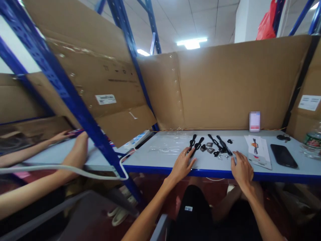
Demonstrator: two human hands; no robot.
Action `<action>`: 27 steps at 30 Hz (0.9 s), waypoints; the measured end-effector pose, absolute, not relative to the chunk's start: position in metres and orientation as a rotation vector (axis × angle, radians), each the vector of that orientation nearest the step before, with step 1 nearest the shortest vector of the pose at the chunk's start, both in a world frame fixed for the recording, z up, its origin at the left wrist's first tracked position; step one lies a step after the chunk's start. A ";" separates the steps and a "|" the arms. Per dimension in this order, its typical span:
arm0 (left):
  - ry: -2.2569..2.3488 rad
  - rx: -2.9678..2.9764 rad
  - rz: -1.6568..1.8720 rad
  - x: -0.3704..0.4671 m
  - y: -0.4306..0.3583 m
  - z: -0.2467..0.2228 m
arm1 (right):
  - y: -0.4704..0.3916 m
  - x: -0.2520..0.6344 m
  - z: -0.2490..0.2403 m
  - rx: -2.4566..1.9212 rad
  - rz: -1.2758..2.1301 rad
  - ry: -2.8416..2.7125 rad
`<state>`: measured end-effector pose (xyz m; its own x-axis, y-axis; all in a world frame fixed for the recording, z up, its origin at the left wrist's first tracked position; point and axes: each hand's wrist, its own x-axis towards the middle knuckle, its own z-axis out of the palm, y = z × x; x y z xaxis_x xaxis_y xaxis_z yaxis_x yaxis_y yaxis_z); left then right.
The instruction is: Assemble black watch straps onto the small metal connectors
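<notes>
My left hand [181,166] rests at the table's front edge, fingers spread, fingertips at the lower ends of two long black parts [198,144] that look like spokeshave bodies. Across from it, my right hand [242,169] lies with loosely bent fingers beside the lower end of another black body [224,145]; no held thing shows in it. Between the hands are grey metal plates [210,150], a small black piece [216,154] and small shiny screws [220,157]. Another small black piece [229,141] sits farther back.
To the right lie printed sheets [265,157], a black phone [284,156], keys [283,137] and a plastic bottle [312,140]. A lit phone [254,122] leans on the cardboard wall [233,83]. Clear plastic [165,144] covers the left side. Another person's arms [72,157] show beyond the blue post [82,110].
</notes>
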<state>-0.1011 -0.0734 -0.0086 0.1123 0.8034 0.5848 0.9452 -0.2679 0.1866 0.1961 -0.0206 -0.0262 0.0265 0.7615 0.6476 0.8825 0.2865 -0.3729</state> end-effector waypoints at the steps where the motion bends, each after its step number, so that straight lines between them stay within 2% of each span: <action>1: -1.775 -2.088 -0.896 -0.110 -0.081 -0.010 | -0.020 0.196 -0.027 -1.488 -0.186 -1.748; 7: -2.066 -1.615 -0.689 -0.181 -0.095 -0.020 | -0.016 0.196 -0.031 -1.450 -0.220 -1.735; 15: -2.270 -1.753 -0.338 -0.201 -0.055 -0.011 | -0.024 0.196 -0.024 -1.496 -0.241 -1.748; 21: -2.384 -1.735 -0.354 -0.203 -0.029 0.003 | -0.027 0.196 -0.019 -1.530 -0.226 -1.760; 27: -2.243 -1.737 -0.433 -0.194 -0.036 0.002 | -0.029 0.195 -0.017 -1.551 -0.178 -1.752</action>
<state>-0.1936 -0.0359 0.0020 -0.2440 0.8881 0.3894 0.9693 0.2361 0.0688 0.1946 -0.0291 -0.0169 0.0426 0.7845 0.6186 0.8932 0.2476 -0.3754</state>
